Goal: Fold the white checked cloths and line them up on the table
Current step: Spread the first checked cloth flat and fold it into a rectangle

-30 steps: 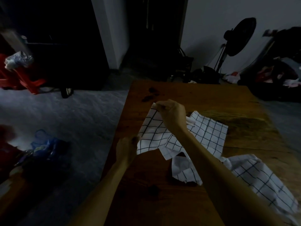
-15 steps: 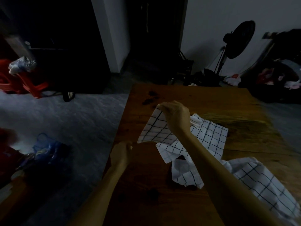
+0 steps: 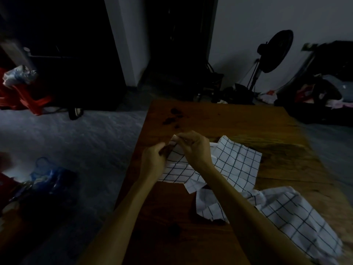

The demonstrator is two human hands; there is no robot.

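Note:
A white checked cloth (image 3: 179, 169) lies partly lifted near the left edge of the wooden table (image 3: 238, 121). My right hand (image 3: 194, 148) pinches its far corner. My left hand (image 3: 152, 159) has come up beside it and grips the cloth's left edge, the two hands almost touching. A second checked cloth (image 3: 238, 163) lies spread just right of my hands. A third, crumpled one (image 3: 286, 217) sprawls toward the table's near right corner, partly under my right forearm.
Dark stains (image 3: 173, 116) mark the far left of the table. A standing fan (image 3: 273, 52) is behind the table, a pile of clothes (image 3: 321, 92) at the far right. Blue bags (image 3: 47, 178) and red items (image 3: 21, 96) lie on the grey floor to the left.
My left hand has brought the cloth's near corner up and forward to meet my right hand at the far corner, folding the cloth over. My right hand has stayed nearly in place.

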